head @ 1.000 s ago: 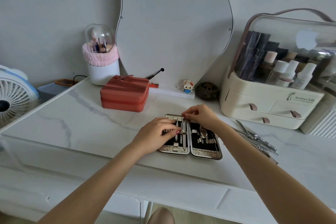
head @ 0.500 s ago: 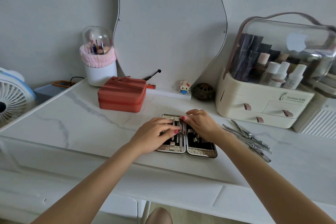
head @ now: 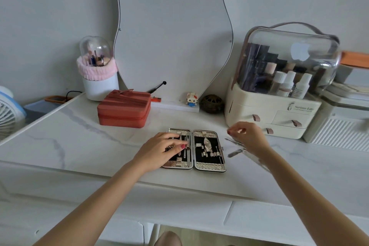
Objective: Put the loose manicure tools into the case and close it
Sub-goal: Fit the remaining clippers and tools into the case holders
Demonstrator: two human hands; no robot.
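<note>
Right fingers (head: pixel 232 131): loosely curled, thumb and forefinger tips close together above the loose tools – whether they already pinch one I cannot tell, since the palm hides what lies under it.
Right hand (head: pixel 248 136): it hovers over the near end of the tool pile, just right of the case and clear of it.
Left fingers (head: pixel 180 145): laid out nearly straight on the left half of the case, pressing on the slim tools seated there; they grip nothing.
Left hand (head: pixel 159 151): it rests on the case's left edge and, as I read it, steadies the case.
Case (head: pixel 208 166): open flat on the table near its front edge, both halves up; the left half holds several thin tools, the right half shows mostly bare straps.
Loose tools (head: pixel 234 153): a few metal pieces lie on the table just right of the case, partly under the right hand; how many, I cannot tell.
Step in hand: fetching the next loose tool – the packing looks partly done, with most slots on the right half unfilled.
Next move: a fine pinch on one thin tool, lifting it without dragging its neighbours, then sliding it under a free strap while the left hand holds the case down.
Table (head: pixel 79 146): white marble top.
</note>
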